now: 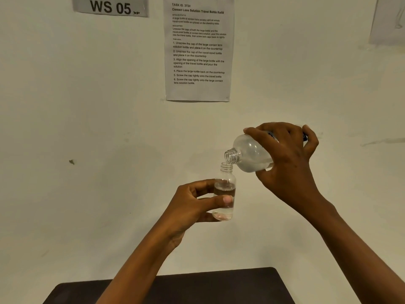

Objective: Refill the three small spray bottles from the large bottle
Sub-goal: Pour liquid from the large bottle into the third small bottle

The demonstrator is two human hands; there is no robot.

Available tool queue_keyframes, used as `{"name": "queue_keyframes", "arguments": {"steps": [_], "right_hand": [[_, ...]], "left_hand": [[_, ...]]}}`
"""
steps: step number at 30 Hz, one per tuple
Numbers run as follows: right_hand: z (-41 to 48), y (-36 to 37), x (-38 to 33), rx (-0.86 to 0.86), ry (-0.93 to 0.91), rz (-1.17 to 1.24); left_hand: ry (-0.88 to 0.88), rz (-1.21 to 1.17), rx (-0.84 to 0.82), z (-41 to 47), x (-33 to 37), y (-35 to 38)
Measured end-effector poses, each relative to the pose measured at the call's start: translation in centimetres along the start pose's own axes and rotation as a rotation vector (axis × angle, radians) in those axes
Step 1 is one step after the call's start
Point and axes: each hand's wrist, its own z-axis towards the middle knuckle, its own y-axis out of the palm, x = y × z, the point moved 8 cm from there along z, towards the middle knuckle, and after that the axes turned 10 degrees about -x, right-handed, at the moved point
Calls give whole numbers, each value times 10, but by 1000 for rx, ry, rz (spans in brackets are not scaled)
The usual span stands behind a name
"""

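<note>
The right hand grips the tilted large bottle, its mouth just above the small bottle pinched by the left hand.

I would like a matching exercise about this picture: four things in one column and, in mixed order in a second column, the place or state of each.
Things
1. large bottle
2. small bottle
3. instruction sheet
4. table

Places or states
a. flat on the wall
b. tilted in the right hand, mouth over another opening
c. dark, at the bottom edge of the view
d. upright in the left hand, partly filled

Pairs: 1-b, 2-d, 3-a, 4-c
</note>
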Motion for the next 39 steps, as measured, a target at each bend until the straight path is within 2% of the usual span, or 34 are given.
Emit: {"name": "queue_keyframes", "arguments": {"steps": [39], "right_hand": [[-1,-2,-1,11,-6,-16]], "left_hand": [[0,2,0,0,-2,1]]}}
